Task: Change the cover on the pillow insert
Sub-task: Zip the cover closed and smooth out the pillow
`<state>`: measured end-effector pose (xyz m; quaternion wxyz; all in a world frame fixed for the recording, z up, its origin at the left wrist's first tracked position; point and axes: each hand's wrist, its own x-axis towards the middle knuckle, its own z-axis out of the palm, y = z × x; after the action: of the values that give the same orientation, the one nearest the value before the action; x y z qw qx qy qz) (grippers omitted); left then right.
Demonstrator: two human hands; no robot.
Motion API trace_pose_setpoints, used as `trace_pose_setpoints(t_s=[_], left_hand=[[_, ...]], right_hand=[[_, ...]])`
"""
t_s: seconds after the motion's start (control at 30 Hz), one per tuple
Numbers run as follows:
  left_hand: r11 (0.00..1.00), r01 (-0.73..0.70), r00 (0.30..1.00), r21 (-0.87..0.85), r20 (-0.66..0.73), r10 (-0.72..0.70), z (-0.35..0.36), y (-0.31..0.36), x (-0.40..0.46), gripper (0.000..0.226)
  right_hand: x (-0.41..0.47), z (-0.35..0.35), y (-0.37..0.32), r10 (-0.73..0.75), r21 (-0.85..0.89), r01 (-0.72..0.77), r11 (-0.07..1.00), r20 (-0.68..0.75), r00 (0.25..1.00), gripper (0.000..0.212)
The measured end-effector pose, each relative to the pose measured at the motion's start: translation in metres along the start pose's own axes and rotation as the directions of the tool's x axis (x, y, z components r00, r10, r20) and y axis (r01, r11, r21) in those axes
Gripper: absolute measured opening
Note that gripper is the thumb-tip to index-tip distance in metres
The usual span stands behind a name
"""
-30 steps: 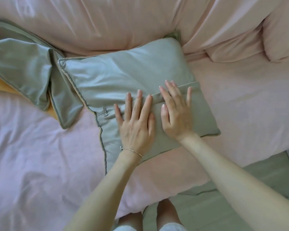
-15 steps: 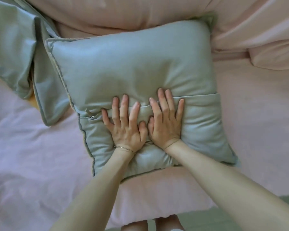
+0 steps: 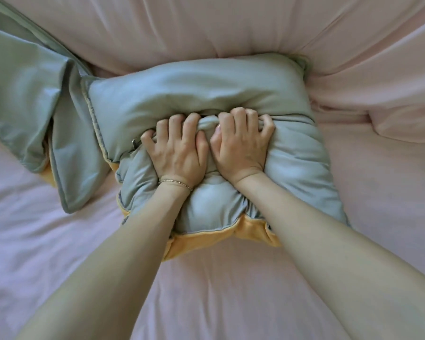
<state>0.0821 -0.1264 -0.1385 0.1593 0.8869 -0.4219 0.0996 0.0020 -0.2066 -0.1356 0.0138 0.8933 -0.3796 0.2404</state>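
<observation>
A sage-green pillow [image 3: 194, 94] lies on the pink bed in the middle of the view, its yellow underside [image 3: 206, 238] showing along the near edge. A flap seam runs across its top face, with a small zipper pull [image 3: 133, 142] at its left end. My left hand [image 3: 179, 148] and my right hand [image 3: 241, 141] sit side by side on that seam. The fingers of both hands are curled and dig into the bunched green flap fabric, gripping it. The near half of the pillow is squashed and wrinkled under my wrists.
A second green cover [image 3: 30, 106] with a yellow lining lies crumpled to the left, touching the pillow. A pink duvet [image 3: 206, 28] is bunched behind it, and a pink pillow [image 3: 407, 123] sits at the right. Pink sheet [image 3: 59, 241] spreads all around in front.
Both hands lay flat with straight fingers on the flap seam before. Their fingers have now curled and grabbed the fabric, crumpling the pillow's near half. The view has moved closer.
</observation>
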Motion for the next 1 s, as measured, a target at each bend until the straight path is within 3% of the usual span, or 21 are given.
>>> trace_pose_setpoints(t_s=[0.2, 0.33, 0.43, 0.57, 0.67, 0.8, 0.9, 1.0], left_hand=[[0.982, -0.054, 0.999, -0.179, -0.011, 0.053, -0.047, 0.01, -0.062, 0.038], [0.969, -0.086, 0.996, -0.23, 0.012, 0.091, -0.088, 0.013, -0.105, 0.047], [0.985, 0.083, 0.996, -0.149, -0.001, -0.084, -0.114, 0.013, -0.127, 0.056], [0.911, 0.398, 0.907, -0.109, 0.196, -0.373, -0.139, 0.021, -0.183, 0.063], [0.888, 0.449, 0.868, -0.096, 0.285, -0.407, -0.146, 0.023, -0.201, 0.06], [0.878, 0.458, 0.888, -0.139, 0.104, -0.447, -0.164, -0.004, -0.181, 0.048], [0.796, 0.551, 0.821, -0.249, -0.006, -0.57, -0.19, -0.029, -0.15, 0.046], [0.787, 0.467, 0.879, -0.404, 0.111, -0.464, -0.198, -0.041, -0.124, 0.036]], right_hand=[[-0.061, -0.056, 0.003, -0.057, 0.145, 0.053, 0.988, 0.024, 0.998, 0.037], [-0.092, -0.105, 0.002, -0.176, 0.177, 0.16, 0.971, 0.078, 0.981, 0.042], [-0.085, -0.133, 0.004, -0.254, 0.131, 0.237, 0.963, 0.131, 0.958, 0.037], [-0.056, -0.153, 0.0, -0.336, 0.16, 0.315, 0.936, 0.131, 0.933, 0.019], [-0.056, -0.175, -0.017, -0.253, 0.289, 0.203, 0.936, 0.146, 0.957, 0.019], [-0.063, -0.224, -0.05, 0.003, 0.399, -0.086, 0.913, 0.204, 0.979, 0.018], [-0.077, -0.246, -0.072, 0.127, 0.45, -0.321, 0.833, 0.41, 0.903, 0.015], [-0.091, -0.242, -0.087, 0.073, 0.31, -0.363, 0.879, 0.664, 0.744, 0.013]])
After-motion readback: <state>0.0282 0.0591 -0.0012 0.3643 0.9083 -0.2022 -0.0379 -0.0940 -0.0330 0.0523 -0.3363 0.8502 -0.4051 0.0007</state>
